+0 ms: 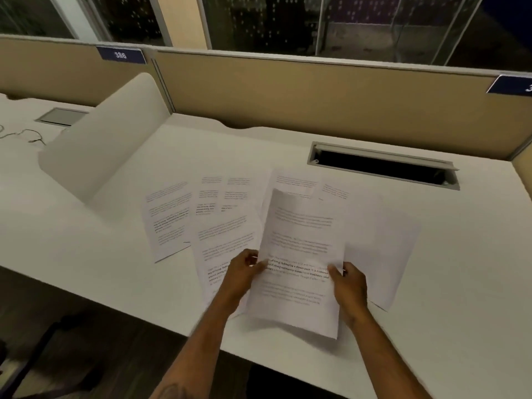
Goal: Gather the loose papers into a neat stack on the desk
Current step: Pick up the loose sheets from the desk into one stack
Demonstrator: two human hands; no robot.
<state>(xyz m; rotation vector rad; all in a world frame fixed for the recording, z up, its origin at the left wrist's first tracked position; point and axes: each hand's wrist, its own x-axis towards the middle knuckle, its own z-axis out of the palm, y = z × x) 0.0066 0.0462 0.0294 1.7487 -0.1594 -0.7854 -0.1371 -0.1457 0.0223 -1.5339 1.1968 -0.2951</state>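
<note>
A broad white laminate desk (pixel 431 283) fills the view, backed along its far edge by a tan fabric partition (pixel 302 90) with a grey top rail; above that are dark glass panes (only faint specks of light show through them). A blue number plate reading 386 (pixel 121 55) sits on the rail toward the far left, and a second blue plate (pixel 512 84) is cut off at the right border. A curved white divider panel (pixel 106 136) stands along the desk's left side, with a thin cable (pixel 26 133) lying beyond it. Near the far right edge an open rectangular grey-framed cable hatch (pixel 383 165) is sunk into the top, its inside black.

The loose white printed sheets (pixel 207 214) lie fanned and overlapping across the middle of the desk, reaching toward its near edge; how many there are cannot be told. One printed white sheet (pixel 302 254) is raised slightly over the near edge. The left hand (pixel 244 272) pinches its left margin, thumb on top and fingers curled beneath; the right hand (pixel 349 286) grips the right margin the same way.

The print is too blurred to read, and both forearms run off the bottom border.
</note>
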